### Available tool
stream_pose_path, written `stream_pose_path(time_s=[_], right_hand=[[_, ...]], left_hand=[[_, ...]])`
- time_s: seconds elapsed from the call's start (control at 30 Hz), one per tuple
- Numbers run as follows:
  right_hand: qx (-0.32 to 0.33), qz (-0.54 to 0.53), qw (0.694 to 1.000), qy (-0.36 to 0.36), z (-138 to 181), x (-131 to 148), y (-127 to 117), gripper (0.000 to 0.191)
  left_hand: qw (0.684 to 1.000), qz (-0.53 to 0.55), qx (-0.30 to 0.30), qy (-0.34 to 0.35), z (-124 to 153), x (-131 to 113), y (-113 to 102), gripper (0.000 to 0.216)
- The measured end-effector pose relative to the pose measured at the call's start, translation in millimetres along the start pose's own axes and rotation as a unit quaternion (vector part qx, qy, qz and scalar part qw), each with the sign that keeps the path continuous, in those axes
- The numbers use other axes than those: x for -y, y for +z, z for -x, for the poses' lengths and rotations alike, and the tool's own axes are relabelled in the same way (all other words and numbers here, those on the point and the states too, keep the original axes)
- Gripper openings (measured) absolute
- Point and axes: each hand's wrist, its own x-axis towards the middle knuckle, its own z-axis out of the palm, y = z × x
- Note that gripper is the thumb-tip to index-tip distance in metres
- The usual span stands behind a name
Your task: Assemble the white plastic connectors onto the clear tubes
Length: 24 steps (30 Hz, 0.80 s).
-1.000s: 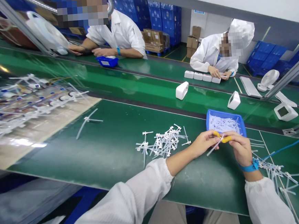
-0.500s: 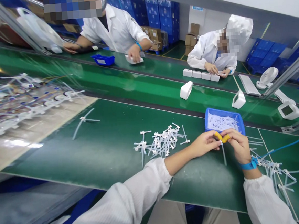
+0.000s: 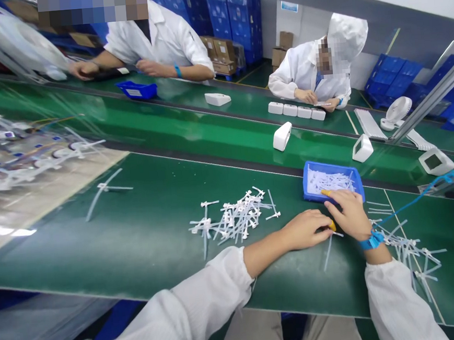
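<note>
My left hand [image 3: 308, 229] is closed in a pinch, with a yellow cover on one fingertip. It holds a thin translucent strip [image 3: 328, 252], which hangs down and has a short crosspiece near the fingers. My right hand [image 3: 349, 214] reaches over the near rim of a blue bin [image 3: 331, 168], fingers stretched out and a yellow-covered fingertip at the small pale pieces [image 3: 322, 181] inside. A blue wristband [image 3: 373, 241] circles my right wrist. Left of my hands lies a heap of translucent strips with white clips [image 3: 240, 216].
More strips [image 3: 410, 252] lie at the right, below a blue cord [image 3: 413, 197]. White housings [image 3: 282, 137] stand on the green conveyor [image 3: 208, 127]. Two co-workers in white coats [image 3: 165, 36] sit across it. Bundled wired parts [image 3: 25, 154] fill the left.
My hands have come apart. The right has moved up to the bin; the left has dropped slightly with the strip. A co-worker's hand has left a white housing across the conveyor.
</note>
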Motion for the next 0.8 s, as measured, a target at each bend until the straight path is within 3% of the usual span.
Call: stream_pose_path(time_s=[0.23, 0.8], right_hand=[[0.017, 0.001, 1.0, 0.017, -0.5, 2.8, -2.1, 0.03], [0.041, -0.032, 0.999, 0.009, -0.1, 3.0, -5.8, 0.026]], left_hand=[[0.998, 0.005, 0.032, 0.056, 2.5, 5.0, 1.9, 0.015], [0.998, 0.024, 0.023, 0.047, 3.2, 5.9, 1.8, 0.017]])
